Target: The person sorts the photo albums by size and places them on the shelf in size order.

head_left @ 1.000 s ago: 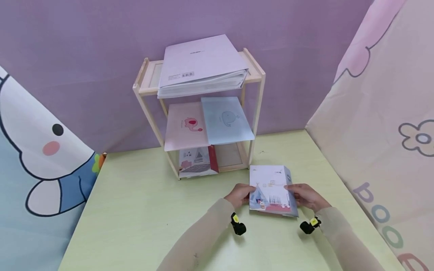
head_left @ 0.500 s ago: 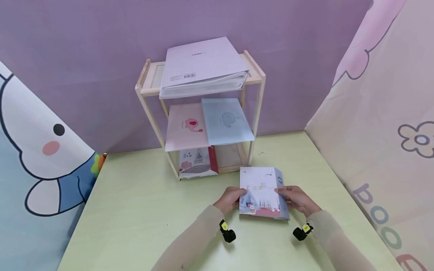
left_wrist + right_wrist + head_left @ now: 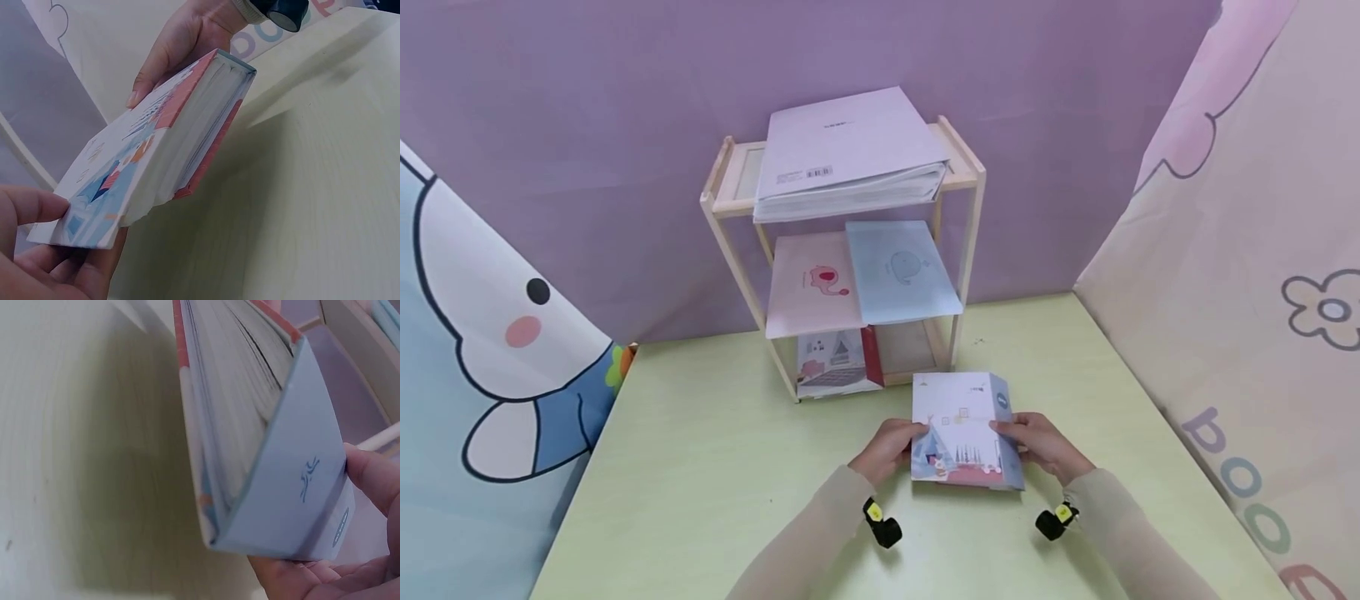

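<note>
A thick hardcover book (image 3: 958,429) with a tent and a small animal printed on its pale cover is held off the table, tilted. My left hand (image 3: 887,448) pinches its left edge, thumb on the cover and fingers beneath. On the opposite side, my right hand (image 3: 1047,443) grips the spine edge, its thumb over the front. The left wrist view shows the book's page block (image 3: 197,122) between red-edged covers, with a gap below it. In the right wrist view the pale blue spine (image 3: 300,469) faces the camera, and the right fingers curl underneath.
Behind the book stands a wooden three-tier rack (image 3: 970,250). Large white volumes (image 3: 850,146) lie on top, pink (image 3: 812,283) and blue (image 3: 902,271) booklets in the middle, and a red-spined book (image 3: 835,358) at bottom left. Printed cloths (image 3: 1240,250) enclose the table (image 3: 685,483).
Both hands have carried the book leftward and slightly toward me, across the front of the rack. Their hold on it looks the same. The rack's contents have stayed put.
</note>
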Available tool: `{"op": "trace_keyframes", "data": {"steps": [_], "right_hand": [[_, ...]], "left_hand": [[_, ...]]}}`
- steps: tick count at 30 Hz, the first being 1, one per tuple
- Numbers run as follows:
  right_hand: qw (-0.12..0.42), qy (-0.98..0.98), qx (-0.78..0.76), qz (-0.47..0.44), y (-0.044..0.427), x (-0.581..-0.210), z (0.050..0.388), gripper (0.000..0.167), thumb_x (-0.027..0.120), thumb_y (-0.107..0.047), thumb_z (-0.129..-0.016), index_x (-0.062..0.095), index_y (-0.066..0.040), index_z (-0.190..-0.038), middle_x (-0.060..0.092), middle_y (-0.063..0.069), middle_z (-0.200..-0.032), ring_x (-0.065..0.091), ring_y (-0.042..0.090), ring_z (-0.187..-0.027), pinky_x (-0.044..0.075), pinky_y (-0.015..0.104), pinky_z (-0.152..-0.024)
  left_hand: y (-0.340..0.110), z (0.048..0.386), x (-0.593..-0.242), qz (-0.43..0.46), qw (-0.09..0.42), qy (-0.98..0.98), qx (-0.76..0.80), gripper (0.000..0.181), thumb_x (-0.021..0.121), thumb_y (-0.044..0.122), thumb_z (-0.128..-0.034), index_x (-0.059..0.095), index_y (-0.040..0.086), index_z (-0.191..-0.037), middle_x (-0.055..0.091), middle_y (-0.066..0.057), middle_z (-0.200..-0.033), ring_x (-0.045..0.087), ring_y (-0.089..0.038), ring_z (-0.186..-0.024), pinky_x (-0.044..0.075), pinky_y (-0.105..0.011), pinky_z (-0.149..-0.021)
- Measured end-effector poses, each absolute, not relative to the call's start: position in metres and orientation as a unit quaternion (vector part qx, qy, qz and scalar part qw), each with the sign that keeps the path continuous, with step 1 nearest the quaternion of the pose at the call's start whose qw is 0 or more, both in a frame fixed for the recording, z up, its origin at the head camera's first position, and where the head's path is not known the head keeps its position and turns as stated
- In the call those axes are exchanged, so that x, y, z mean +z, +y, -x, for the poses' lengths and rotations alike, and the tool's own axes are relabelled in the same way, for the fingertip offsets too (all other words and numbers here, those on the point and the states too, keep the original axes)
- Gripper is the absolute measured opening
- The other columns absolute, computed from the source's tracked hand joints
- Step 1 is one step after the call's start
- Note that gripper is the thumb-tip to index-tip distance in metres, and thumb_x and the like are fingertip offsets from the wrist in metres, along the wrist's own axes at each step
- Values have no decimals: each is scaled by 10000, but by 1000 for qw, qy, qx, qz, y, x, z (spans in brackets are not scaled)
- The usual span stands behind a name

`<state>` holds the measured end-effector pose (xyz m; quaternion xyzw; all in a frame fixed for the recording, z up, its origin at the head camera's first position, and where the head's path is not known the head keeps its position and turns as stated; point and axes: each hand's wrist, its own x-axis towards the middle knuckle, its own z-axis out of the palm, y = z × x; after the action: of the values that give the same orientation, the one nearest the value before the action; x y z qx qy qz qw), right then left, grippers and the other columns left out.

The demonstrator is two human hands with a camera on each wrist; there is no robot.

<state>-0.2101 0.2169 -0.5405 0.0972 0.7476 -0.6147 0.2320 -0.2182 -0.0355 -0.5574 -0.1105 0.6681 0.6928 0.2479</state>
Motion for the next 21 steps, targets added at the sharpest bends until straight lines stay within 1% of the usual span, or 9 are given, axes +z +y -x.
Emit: {"op": "trace_keyframes", "data": {"steps": [8,13,21], "right_hand": [[230,748,-620,-56,207,-542,209,572,625,-321,-904,481,134,-1219,654,97,-945,622,177,-802,530,336,-686],[233,746,-622,-55,201,-541,208,583,642,-324,-894,484,119,-1239,649,100,-970,615,178,-818,526,334,-692],[232,742,-627,-42,193,-540,206,630,640,-323,-895,441,113,-1303,643,124,-1051,622,187,-882,538,371,-747]], "left_hand": [[-51,215,-555,102,242,658,706,264,605,123,-887,640,-76,-1057,708,-116,-881,659,-124,-717,547,-243,-662],[-59,212,-552,106,237,656,708,275,609,117,-888,634,-81,-1077,707,-123,-912,658,-126,-743,548,-256,-687],[-68,210,-548,95,227,658,712,269,600,105,-887,626,-100,-1059,704,-77,-834,646,-107,-694,540,-239,-661]]}}
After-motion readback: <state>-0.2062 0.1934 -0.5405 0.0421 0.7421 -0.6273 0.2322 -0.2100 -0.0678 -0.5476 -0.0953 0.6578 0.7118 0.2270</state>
